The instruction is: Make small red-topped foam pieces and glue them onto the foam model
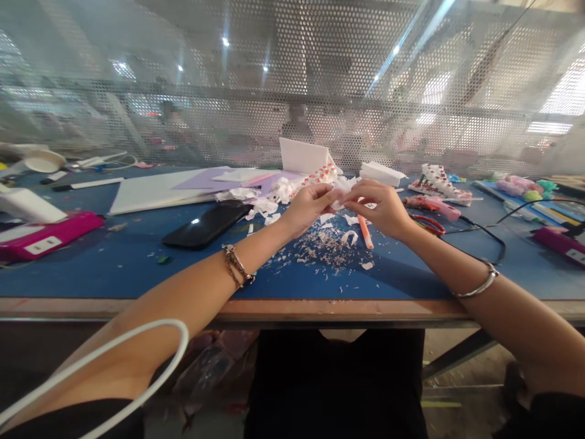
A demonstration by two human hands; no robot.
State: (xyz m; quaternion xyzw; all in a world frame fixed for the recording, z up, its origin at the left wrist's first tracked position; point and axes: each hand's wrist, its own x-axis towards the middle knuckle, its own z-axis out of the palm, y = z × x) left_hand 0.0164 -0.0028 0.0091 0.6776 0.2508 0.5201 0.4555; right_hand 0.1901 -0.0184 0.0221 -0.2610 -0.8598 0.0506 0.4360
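Observation:
Both hands meet above the middle of the blue table (137,274). My left hand (311,207) pinches a crumpled piece of thin white paper (340,190) between thumb and fingers. On the paper's other side, my right hand (379,207) grips it with closed fingertips. The paper's lower part is partly hidden by the fingers. Below the hands lies a pile of small paper shreds (326,247). An orange pen-like tool (364,231) rests beside the pile, under my right hand. Behind the hands, a strip with red spots (320,175) leans among white scraps (283,189).
A black phone (208,224) lies left of the hands, before white and purple sheets (155,189). A pink glue gun (436,207) with a black cable lies right. Magenta power strips (55,235) sit at the sides. A perforated screen (320,73) stands behind. A white cable (178,323) loops at lower left.

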